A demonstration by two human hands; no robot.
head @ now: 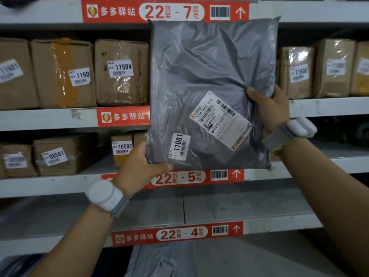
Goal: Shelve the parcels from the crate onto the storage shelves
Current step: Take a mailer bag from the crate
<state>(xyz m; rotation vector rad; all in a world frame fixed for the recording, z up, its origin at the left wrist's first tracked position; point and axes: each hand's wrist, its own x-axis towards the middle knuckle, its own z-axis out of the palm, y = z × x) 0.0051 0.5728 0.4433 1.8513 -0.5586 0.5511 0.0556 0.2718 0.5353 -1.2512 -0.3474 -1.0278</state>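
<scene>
Both hands hold a grey poly mailer point(209, 66) up flat in front of the storage shelves, its printed face toward the camera and clear of every tier. The left hand point(137, 168) pinches the lower left corner, thumb across the front just below the small white sticker point(179, 146) numbered 11001. The right hand point(269, 110) grips the right edge about halfway up, thumb pressed into the film beside the shipping label point(220, 119). The other fingers of both hands are hidden behind the bag.

The film is creased and puckers under the right thumb, so the bag looks soft and light, probably clothing or something similar rather than anything rigid. It is likely to sag if held by one corner and the glossy plastic may slide in a loose grip. A two-edge hold like this one, or a palm under the flat back, suits it best.

The sticker seems to read 22-3 (if that is a tier code, the slot is lower than the red 22-5 shelf label point(179, 177) and the 22-4 shelf label point(179, 233) seen here). Cardboard boxes point(121, 71) fill the upper tier, and more grey bags point(159, 260) lie dimly at the bottom. The crate is out of view.
</scene>
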